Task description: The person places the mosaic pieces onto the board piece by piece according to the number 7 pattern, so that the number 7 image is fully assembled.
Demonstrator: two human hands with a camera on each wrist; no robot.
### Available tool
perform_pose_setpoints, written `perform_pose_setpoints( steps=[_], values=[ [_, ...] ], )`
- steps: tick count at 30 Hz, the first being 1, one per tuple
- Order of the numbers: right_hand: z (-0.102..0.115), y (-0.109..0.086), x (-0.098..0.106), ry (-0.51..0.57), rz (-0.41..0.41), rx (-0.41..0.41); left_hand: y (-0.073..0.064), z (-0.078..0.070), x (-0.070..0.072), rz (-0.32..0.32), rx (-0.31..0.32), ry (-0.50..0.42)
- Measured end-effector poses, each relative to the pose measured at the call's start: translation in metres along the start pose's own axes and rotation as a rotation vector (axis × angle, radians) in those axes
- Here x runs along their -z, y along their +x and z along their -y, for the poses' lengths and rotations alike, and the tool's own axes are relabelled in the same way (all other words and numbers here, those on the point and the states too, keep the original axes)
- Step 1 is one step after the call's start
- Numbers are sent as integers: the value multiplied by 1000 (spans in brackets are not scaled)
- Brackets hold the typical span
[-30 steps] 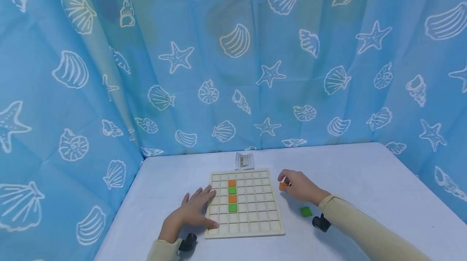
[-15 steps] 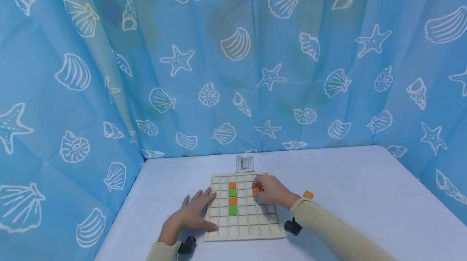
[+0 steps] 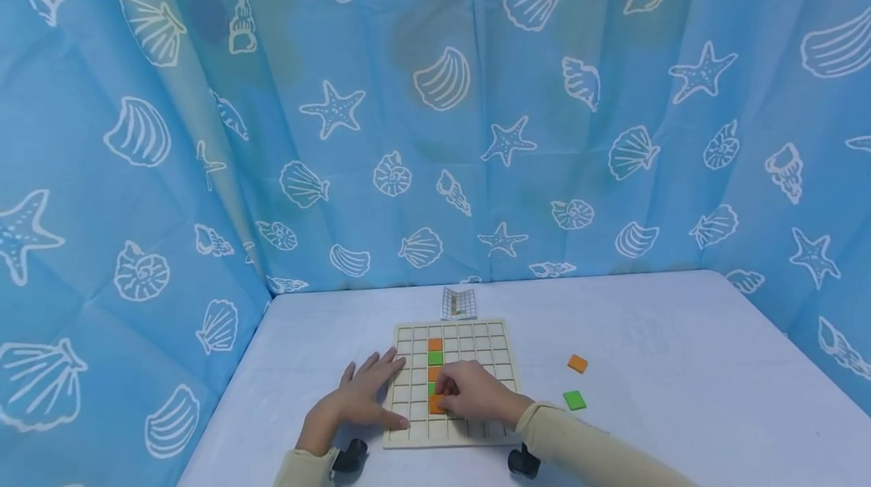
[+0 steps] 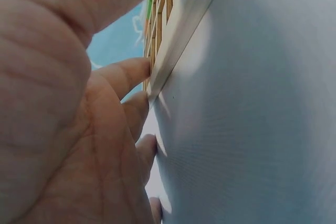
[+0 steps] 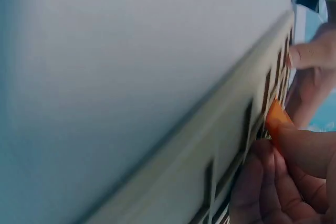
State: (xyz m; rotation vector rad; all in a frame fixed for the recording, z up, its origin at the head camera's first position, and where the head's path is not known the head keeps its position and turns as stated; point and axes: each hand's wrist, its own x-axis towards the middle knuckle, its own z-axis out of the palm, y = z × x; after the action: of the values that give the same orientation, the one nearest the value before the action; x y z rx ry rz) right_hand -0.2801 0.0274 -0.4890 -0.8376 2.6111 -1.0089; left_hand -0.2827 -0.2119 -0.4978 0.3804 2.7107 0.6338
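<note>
— Setting an orange tile [image 3: 436, 404] into the wooden grid board [image 3: 506, 355], is that what you are doing now?

— Yes. My right hand [image 3: 472, 394] is pinching this tile between thumb and curled fingers, and I am lowering it into the cell just under the green tile of the column [image 3: 435, 358]. That column is reading orange, green, orange, green from the far end, so I am judging this as the fifth piece of it.

— And your left hand [image 3: 361, 398]?

— It is lying flat with straight fingers, grasping nothing; the fingertips are resting on the left edge of the board to keep it from sliding on the worktop [image 3: 667, 336].

— What is the next move calling for?

— I think the tile must sit square inside its cell before I am letting go. Then the spare green tile [image 3: 574, 400] and spare orange tile [image 3: 577, 364] are waiting on the worktop to the right, well apart from the board.

— Is any camera showing more than the head view?

— The right wrist view is showing the tile [image 5: 276, 120] tilted at the board's ribs, not yet flat; the head view is hiding this under my hand. The left wrist view is showing my fingers [image 4: 126, 74] touching the board's rim [image 4: 184, 30]. Only the head view is showing the spare tiles, the small pattern card [image 3: 457, 303] behind the board, and the blue shell curtain [image 3: 204, 131].
</note>
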Motion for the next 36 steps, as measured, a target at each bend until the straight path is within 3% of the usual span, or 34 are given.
perform_pose_setpoints(
  steps=[6,12,30,36],
  values=[
    [3,-2,-5,-82,-1,-26,-2,-4,2,2,8,-6],
    [-3,-2,-3,29,26,-100,-3,-5,3,-1,9,1],
    [-6,-3,-4,51,19,-87,-1,-3,2,9,15,-3],
    [-5,-7,4,151,67,-83,1,-1,0,16,28,-6]
  ],
)
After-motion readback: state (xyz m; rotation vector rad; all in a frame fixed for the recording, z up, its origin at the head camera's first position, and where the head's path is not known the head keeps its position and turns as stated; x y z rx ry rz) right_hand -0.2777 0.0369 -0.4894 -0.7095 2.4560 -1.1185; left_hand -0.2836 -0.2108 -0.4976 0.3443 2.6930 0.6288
